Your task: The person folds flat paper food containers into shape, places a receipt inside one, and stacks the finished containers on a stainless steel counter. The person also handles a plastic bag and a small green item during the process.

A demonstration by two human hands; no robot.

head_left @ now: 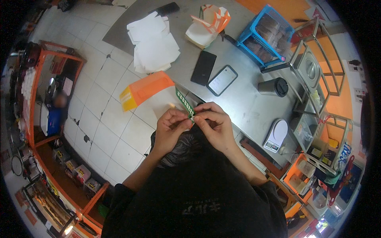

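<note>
Over the metal surface's (pixel 242 104) near edge, seemingly for elbow room, I hold the orange carton (pixel 152 88), the grip of my left hand (pixel 168 131) and right hand (pixel 218 129) clamped on its green flap (pixel 183 101), probably to steady it.

Carton (pixel 154 88) partly hidden by right grip (pixel 216 125), lit phone (pixel 222 80) illegible

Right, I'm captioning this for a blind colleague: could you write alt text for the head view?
A person's left hand and right hand pinch a green patterned strip at the edge of an orange-and-yellow carton. The metal table ahead holds white card pieces, a lit phone, a blue basket, a dark tumbler and a white scale.
</note>
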